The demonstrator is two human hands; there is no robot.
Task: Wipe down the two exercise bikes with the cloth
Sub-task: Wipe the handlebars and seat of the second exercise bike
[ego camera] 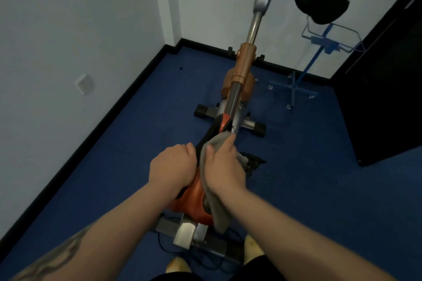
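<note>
Head view: the right hand (pixel 225 166) presses a grey fabric cloth (pixel 214 201), fingers wrapped around it, against the orange-and-silver exercise bike (pixel 244 68). The left hand (pixel 172 167), fingers curled shut, grips the bike's frame alongside.

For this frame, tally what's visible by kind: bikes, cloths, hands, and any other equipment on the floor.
Exercise bike: 1
Grey cloth: 1
Hands: 2, left hand resting on the bike, right hand holding the cloth
Blue wheeled stand: 1
Total: 5
</note>
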